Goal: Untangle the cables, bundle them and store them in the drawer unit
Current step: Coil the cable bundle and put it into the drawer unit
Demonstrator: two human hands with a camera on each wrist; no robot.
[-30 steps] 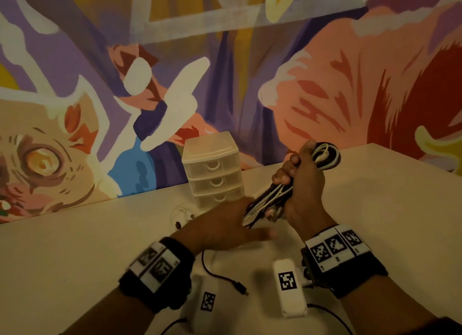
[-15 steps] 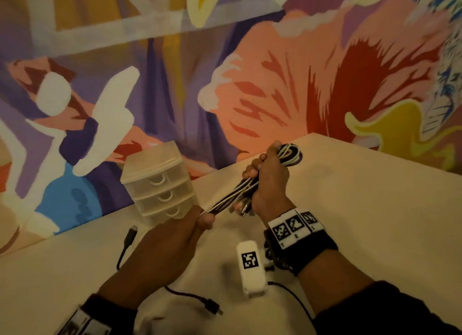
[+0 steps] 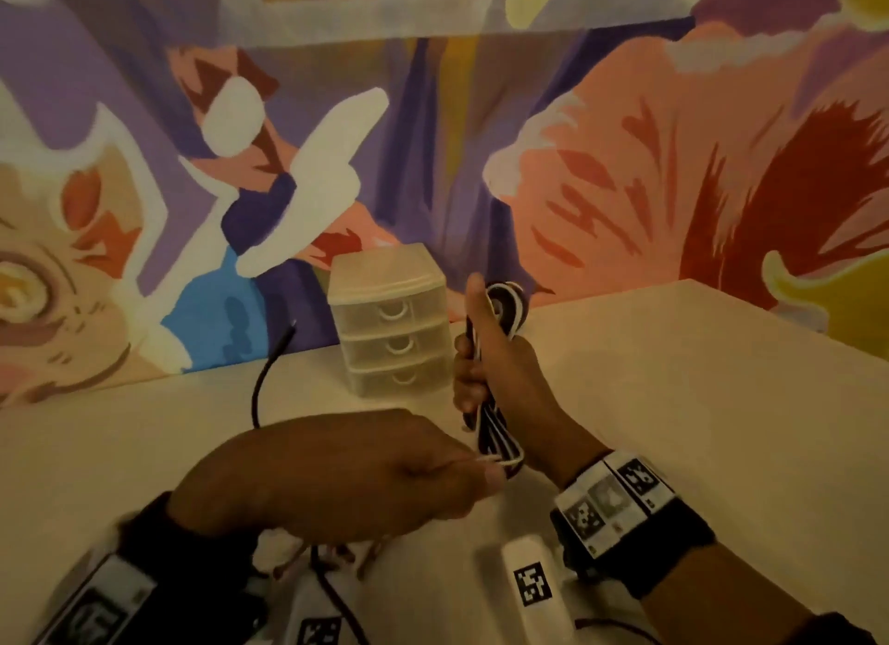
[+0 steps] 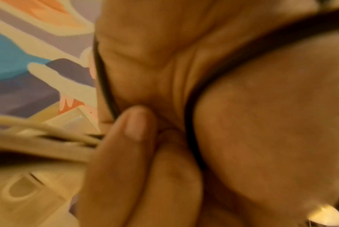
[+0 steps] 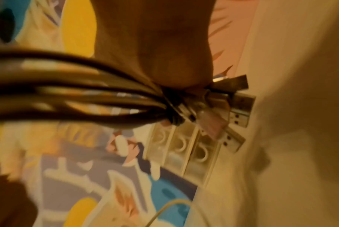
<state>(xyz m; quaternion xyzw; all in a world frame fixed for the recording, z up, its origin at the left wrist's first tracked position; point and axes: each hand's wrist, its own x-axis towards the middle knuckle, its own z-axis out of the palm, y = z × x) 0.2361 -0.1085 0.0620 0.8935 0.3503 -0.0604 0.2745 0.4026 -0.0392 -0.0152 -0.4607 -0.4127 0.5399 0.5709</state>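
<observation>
My right hand [image 3: 486, 360] grips a folded bundle of black and white cables [image 3: 502, 307] upright just right of the drawer unit [image 3: 389, 322]. The bundle's lower loops [image 3: 500, 445] hang below my fist. My left hand [image 3: 365, 471] pinches a thin white strand at those lower loops, and a black cable [image 4: 192, 107] runs across its palm. In the right wrist view the bundle [image 5: 87, 95] ends in several metal plugs [image 5: 231, 107] in front of the drawer unit [image 5: 186, 150]. All three drawers look closed.
A loose black cable [image 3: 269, 370] arcs up from the table [image 3: 673, 404] left of the drawer unit. A white tagged box [image 3: 534, 587] lies at the near edge between my wrists. The painted wall [image 3: 625, 163] stands right behind the table.
My right hand has turned the bundle from slanted to upright. My left hand has slid down from the bundle's trailing end to its lower loops. The camera has swung back left.
</observation>
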